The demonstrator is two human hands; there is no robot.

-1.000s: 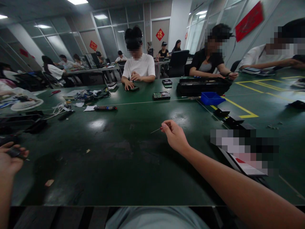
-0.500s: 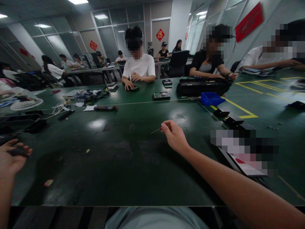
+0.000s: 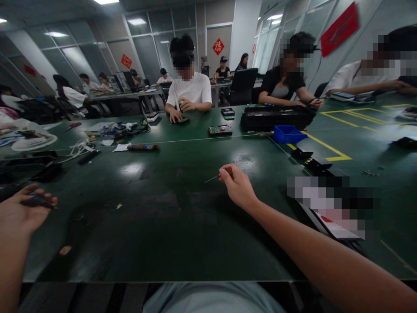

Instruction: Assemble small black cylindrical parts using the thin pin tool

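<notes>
My right hand (image 3: pixel 240 188) is closed round a thin screwdriver (image 3: pixel 212 178) with a reddish handle, over the middle of the green table (image 3: pixel 156 243). Its slim metal shaft points left; most of the handle is hidden by the fingers. At the left edge, my left hand (image 3: pixel 20 217) grips a small dark object (image 3: pixel 35 200), palm turned up, with a narrow tip past the fingertips. I cannot make out its kind.
A pen-like dark tool (image 3: pixel 142 148) lies ahead. Beyond it are a hard drive (image 3: pixel 220 130), a blue bin (image 3: pixel 288 134) and a long black casing (image 3: pixel 276 118). Black parts and a white cable (image 3: pixel 76 150) lie left. Co-workers sit opposite and right.
My left hand has moved right, further into view, carrying the dark object. The right hand and screwdriver have stayed almost still.
</notes>
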